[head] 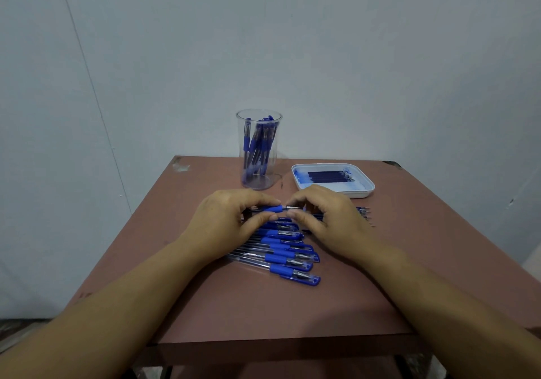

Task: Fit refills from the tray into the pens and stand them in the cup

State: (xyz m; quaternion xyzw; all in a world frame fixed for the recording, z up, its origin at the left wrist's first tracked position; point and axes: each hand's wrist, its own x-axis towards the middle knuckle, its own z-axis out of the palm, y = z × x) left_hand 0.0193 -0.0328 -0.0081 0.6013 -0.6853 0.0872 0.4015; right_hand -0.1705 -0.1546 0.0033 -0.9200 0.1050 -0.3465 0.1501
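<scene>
My left hand (227, 222) grips a blue-gripped pen (273, 209) by its barrel, held level above the table. My right hand (325, 216) pinches the pen's metal tip end, fingers curled around it. Below both hands lies a row of several capped blue pens (288, 254). A clear plastic cup (259, 150) at the back holds several blue pens upright. To its right a white tray (369, 186) contains several dark blue refills (330, 176).
Several thin refills (364, 214) lie on the table right of my right hand. The reddish-brown table (263, 305) ends close in front of me, with a grey wall behind it.
</scene>
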